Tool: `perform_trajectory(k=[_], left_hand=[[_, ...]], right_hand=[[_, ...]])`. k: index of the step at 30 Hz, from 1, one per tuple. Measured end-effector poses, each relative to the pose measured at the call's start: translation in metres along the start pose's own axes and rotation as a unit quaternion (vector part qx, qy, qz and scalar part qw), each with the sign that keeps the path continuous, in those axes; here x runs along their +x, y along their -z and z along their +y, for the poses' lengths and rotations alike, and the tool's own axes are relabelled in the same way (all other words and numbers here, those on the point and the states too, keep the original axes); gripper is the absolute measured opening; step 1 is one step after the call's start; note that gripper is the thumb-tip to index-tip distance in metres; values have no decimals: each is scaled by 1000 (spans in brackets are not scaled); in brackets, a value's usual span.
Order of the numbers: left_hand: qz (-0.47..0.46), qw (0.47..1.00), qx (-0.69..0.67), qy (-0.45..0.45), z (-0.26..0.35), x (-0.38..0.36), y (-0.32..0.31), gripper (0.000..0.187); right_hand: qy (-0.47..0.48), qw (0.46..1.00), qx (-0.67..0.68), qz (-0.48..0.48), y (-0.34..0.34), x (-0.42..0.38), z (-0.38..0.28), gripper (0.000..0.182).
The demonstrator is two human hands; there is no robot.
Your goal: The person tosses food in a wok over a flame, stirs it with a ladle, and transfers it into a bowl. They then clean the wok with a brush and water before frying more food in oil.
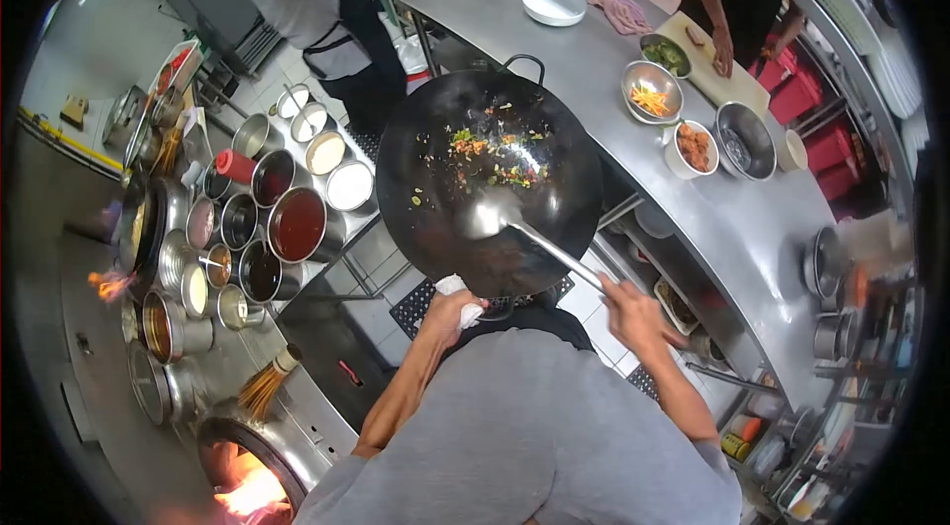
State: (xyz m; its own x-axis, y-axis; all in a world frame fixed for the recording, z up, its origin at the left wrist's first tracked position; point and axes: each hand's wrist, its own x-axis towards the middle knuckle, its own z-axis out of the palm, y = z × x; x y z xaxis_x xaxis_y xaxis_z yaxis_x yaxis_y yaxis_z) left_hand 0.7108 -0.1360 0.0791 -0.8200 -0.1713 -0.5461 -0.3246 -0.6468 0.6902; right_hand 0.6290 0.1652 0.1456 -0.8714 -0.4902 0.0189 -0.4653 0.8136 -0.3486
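Observation:
A large dark wok (426,228) is held out in front of my body, with chopped colourful vegetables (505,154) scattered over its far half. My left hand (450,315) is closed around the wok's near rim or handle through a folded white cloth (455,286); the cloth hides the exact grip. In my right hand (636,315) is the long handle of a metal wok ladle (492,216). The ladle's bowl rests in or just over the wok, on the near side of the vegetables. A second loop handle (522,60) sticks out at the wok's far edge.
A steel counter (712,228) runs along the right, bearing bowls of food such as fried pieces (693,144). Sauce pots (297,225) crowd the left. A burner flame (247,490) burns at lower left. One co-worker (307,10) stands ahead; another's hand (723,52) is over a cutting board.

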Motion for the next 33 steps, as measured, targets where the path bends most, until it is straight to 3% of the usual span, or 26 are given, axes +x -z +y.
perform_trajectory(k=[2,4,8,10,16,18,23,24,26,31,33], left_hand=[[1,1000,8,-3,-3,-2,6,21],[22,999,31,-2,-3,-5,10,21],[39,998,51,24,-8,-9,15,17],[28,999,39,14,-9,-9,13,16],[34,999,29,-25,-1,-8,-2,8],[41,999,23,21,-4,-6,6,18],[21,999,39,12,-8,-14,5,18],[17,999,37,6,-7,-16,2,17],[27,999,37,10,-3,-18,-6,17],[27,999,38,0,-4,-7,-6,16],[27,998,60,-5,-2,-8,-5,16]], right_hand=[[14,998,52,17,13,-9,21,40],[-10,999,36,20,17,7,7,41],[-16,987,84,139,-23,70,-37,40],[-22,983,102,154,-35,73,-50,40],[-47,995,92,9,-7,-25,8,43],[-90,992,89,-2,10,-25,8,43],[-58,965,142,214,-38,54,-15,42],[-90,963,126,220,-43,63,-26,42],[-82,963,135,220,-44,53,-31,43],[-66,987,120,82,-23,-38,7,41],[-104,986,126,32,-13,-56,14,41]])
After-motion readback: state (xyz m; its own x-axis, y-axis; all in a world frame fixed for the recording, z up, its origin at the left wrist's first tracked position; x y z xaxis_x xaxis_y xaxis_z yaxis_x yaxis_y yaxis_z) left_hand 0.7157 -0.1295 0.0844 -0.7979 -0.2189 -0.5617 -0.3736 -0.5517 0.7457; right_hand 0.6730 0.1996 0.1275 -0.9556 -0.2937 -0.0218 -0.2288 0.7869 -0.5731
